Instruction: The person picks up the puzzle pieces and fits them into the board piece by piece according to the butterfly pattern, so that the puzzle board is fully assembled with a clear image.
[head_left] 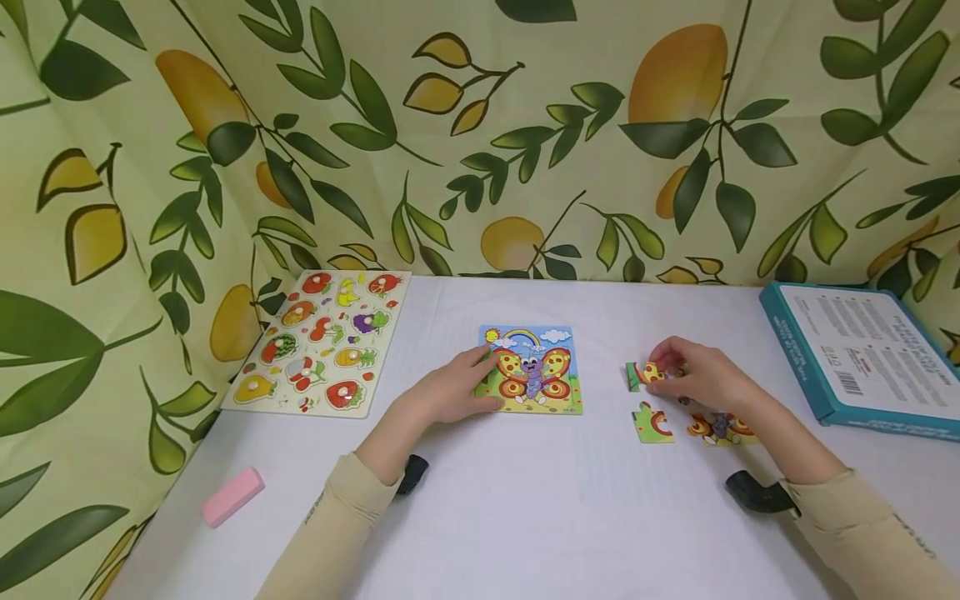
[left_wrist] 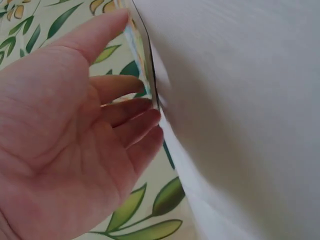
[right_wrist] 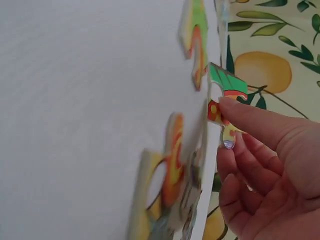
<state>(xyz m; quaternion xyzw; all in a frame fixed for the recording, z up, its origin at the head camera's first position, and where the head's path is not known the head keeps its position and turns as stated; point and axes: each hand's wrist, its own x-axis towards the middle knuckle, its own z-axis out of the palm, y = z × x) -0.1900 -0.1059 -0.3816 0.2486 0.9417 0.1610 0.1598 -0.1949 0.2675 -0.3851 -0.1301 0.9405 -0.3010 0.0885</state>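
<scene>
A square butterfly picture with a rainbow and sun lies flat mid-table. My left hand rests at its left side, with relaxed fingers and thumb touching the edge; the left wrist view shows the palm of that hand. Between thumb and fingers, my right hand pinches a jigsaw puzzle piece, green at one end and red and yellow at the other. Just below it lies a green puzzle piece with a red curve. More butterfly pieces lie under the right wrist, partly hidden.
A wooden fruit peg board lies at the back left. At the right stands a teal-edged box with printed text. A pink block sits on the white table at front left. Patterned curtain closes off the back and left.
</scene>
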